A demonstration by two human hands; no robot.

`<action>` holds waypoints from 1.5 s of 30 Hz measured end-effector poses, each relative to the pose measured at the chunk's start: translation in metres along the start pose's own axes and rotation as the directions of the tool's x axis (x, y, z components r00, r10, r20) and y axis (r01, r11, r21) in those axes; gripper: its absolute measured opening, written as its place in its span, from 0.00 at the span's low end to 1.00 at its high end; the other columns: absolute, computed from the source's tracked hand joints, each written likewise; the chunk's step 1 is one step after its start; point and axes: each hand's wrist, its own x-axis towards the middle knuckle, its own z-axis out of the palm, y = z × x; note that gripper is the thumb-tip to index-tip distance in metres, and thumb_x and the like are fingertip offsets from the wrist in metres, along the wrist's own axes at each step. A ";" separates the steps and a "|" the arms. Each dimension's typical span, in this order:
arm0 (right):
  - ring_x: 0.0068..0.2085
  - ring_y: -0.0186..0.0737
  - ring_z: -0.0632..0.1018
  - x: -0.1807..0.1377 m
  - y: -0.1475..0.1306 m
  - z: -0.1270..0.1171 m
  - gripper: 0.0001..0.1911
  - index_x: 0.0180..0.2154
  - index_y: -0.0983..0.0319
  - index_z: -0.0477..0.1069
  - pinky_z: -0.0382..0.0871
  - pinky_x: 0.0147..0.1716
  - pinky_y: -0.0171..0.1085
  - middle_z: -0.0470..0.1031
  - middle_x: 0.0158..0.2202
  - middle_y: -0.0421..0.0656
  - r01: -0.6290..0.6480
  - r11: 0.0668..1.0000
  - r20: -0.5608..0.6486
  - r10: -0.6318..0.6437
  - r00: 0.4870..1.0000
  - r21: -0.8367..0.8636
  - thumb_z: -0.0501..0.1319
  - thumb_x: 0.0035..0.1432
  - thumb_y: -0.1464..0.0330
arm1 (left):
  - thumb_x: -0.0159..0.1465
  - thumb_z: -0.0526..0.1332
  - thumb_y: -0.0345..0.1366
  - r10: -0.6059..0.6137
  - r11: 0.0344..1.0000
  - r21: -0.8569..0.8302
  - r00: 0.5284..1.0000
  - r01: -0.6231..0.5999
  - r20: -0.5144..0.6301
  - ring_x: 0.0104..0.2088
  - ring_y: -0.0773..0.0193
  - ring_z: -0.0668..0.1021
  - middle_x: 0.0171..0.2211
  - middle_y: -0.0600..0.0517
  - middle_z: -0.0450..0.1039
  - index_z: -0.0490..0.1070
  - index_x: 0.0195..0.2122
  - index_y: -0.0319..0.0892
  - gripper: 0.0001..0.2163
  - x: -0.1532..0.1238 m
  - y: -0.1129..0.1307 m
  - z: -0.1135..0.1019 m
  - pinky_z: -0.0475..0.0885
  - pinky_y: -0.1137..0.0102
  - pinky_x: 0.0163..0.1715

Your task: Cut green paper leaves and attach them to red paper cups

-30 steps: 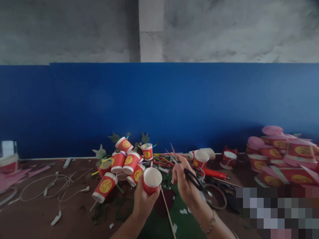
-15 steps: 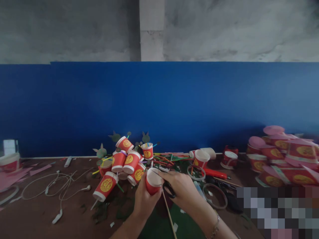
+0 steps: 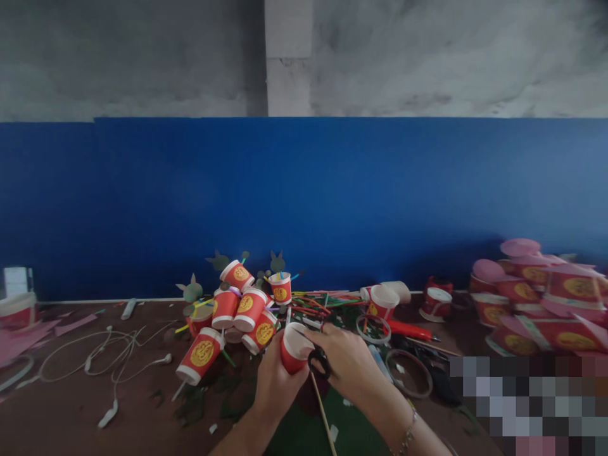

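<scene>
A red paper cup [image 3: 291, 356] with a white inside is gripped by my left hand [image 3: 275, 383], its mouth tipped up toward me. My right hand [image 3: 342, 356] holds black-handled scissors [image 3: 319, 363] at the cup's right side; a dark blade reaches over the rim into the mouth. Whether the blades touch the cup wall I cannot tell. Just beyond my left hand lies a heap of red cups [image 3: 251, 308] with yellow emblems. A thin wooden stick [image 3: 323, 411] lies below the held cup.
Coloured sticks [image 3: 313, 303] lie along the wall. Tape rings [image 3: 409, 373], a red-handled tool [image 3: 413, 330] and an upright cup [image 3: 384, 303] are at right. Pink-topped cups [image 3: 546, 291] are piled far right. White earphones [image 3: 109, 415] spread at left. A blue panel [image 3: 304, 202] stands behind.
The held cup has tilted slightly and shifted a little to the right. The scissors' handle loops have turned and show more clearly. My left hand keeps its hold.
</scene>
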 end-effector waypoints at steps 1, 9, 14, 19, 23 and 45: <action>0.38 0.45 0.77 0.000 0.000 0.000 0.28 0.55 0.51 0.61 0.64 0.31 0.34 0.74 0.41 0.46 0.001 1.000 0.004 -0.001 1.000 0.001 0.55 0.51 0.70 | 0.51 0.63 0.37 -0.005 1.000 -0.006 1.000 0.005 0.009 0.42 0.55 0.77 0.42 0.47 0.75 0.63 0.50 0.42 0.24 0.000 0.000 0.000 0.71 0.63 0.42; 0.40 0.46 0.77 0.003 0.003 0.012 0.33 0.59 0.55 0.55 0.64 0.35 0.38 0.78 0.39 0.46 -0.008 0.988 -0.057 0.017 0.998 0.156 0.49 0.51 0.76 | 0.51 0.63 0.36 -0.044 0.999 -0.008 0.999 0.044 -0.015 0.44 0.54 0.76 0.43 0.45 0.74 0.62 0.51 0.41 0.25 0.000 -0.006 0.002 0.70 0.61 0.44; 0.36 0.42 0.76 0.003 0.013 0.018 0.43 0.64 0.61 0.40 0.63 0.34 0.36 0.77 0.34 0.43 -0.032 0.934 -0.009 0.038 0.999 0.356 0.51 0.45 0.76 | 0.50 0.64 0.38 -0.023 1.000 0.001 0.998 0.023 -0.057 0.43 0.53 0.76 0.43 0.45 0.74 0.63 0.51 0.41 0.26 0.000 -0.013 0.004 0.71 0.62 0.42; 0.29 0.40 0.75 0.010 0.018 0.022 0.37 0.61 0.72 0.43 0.63 0.30 0.34 0.76 0.24 0.41 -0.099 0.824 0.028 0.100 0.995 0.559 0.53 0.52 0.69 | 0.50 0.64 0.40 -0.053 0.998 0.027 0.996 0.055 -0.067 0.43 0.52 0.76 0.43 0.43 0.74 0.62 0.51 0.39 0.27 0.001 -0.014 0.005 0.71 0.61 0.42; 0.22 0.36 0.73 0.016 0.020 0.023 0.14 0.40 0.67 0.69 0.61 0.25 0.31 0.73 0.17 0.39 -0.144 0.809 0.055 0.138 0.989 0.570 0.55 0.52 0.67 | 0.49 0.65 0.39 -0.040 0.999 0.011 0.998 0.040 -0.039 0.40 0.53 0.77 0.41 0.45 0.75 0.63 0.50 0.40 0.27 0.000 -0.010 0.005 0.72 0.62 0.40; 0.12 0.26 0.60 0.021 0.036 0.031 0.10 0.17 0.63 0.65 0.46 0.12 0.26 0.62 0.06 0.33 -0.272 0.636 0.347 0.008 0.938 0.722 0.54 0.47 0.70 | 0.49 0.65 0.36 0.135 0.991 -0.002 0.989 -0.135 0.063 0.43 0.54 0.76 0.43 0.45 0.73 0.63 0.50 0.42 0.26 -0.003 -0.003 0.004 0.71 0.61 0.44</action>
